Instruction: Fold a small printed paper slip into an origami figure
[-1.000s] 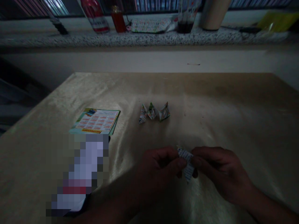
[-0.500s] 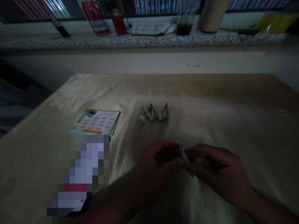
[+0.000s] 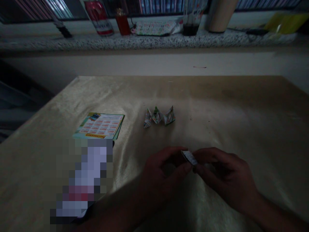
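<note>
A small folded piece of printed paper (image 3: 189,157) is pinched between both hands above the near part of the table. My left hand (image 3: 166,169) grips its left side with thumb and forefinger. From the right, my right hand (image 3: 223,172) pinches the other side, its fingertips close to those of the left. Farther back on the table stand three small folded paper pieces made of printed sheet: a narrow one (image 3: 147,118), a middle one with green on it (image 3: 156,115) and a boat-like one (image 3: 169,116).
Printed cards (image 3: 101,125) lie on the cloth-covered table (image 3: 229,106) at left, beside a blurred-out phone-like object (image 3: 89,174). On the stone sill (image 3: 96,43) stand a red can (image 3: 98,17), a red bottle (image 3: 123,24), a packet (image 3: 154,28), a cup with dark liquid (image 3: 191,24) and a beige cylinder (image 3: 220,16).
The folded paper has turned between my fingers, from nearly edge-on to showing a printed face tilted to the upper left. Both hands have stayed almost in place.
</note>
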A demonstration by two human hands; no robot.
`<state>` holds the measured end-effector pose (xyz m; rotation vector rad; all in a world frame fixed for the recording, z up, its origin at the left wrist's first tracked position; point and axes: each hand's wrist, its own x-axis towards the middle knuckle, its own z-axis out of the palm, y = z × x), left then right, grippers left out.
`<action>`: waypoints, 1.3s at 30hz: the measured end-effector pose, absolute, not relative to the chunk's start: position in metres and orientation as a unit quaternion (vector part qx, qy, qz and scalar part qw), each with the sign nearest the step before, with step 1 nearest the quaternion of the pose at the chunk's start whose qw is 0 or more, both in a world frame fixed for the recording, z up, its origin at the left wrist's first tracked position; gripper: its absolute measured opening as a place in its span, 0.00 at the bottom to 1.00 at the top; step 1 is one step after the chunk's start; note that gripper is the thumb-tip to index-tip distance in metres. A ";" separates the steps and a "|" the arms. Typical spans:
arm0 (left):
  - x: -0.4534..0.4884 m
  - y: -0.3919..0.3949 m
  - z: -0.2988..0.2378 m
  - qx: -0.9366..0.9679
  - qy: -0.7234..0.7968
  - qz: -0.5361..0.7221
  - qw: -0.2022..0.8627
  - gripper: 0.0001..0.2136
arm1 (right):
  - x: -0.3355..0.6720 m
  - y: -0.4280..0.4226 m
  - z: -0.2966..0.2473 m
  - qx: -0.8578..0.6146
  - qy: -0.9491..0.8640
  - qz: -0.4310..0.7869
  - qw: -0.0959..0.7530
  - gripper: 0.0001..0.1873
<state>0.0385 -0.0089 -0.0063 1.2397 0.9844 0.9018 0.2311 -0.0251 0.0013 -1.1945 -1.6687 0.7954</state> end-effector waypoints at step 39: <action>0.044 -0.012 -0.006 0.631 0.451 0.439 0.454 0.19 | 0.228 -0.030 -0.008 -0.436 -0.809 0.119 0.376 0.16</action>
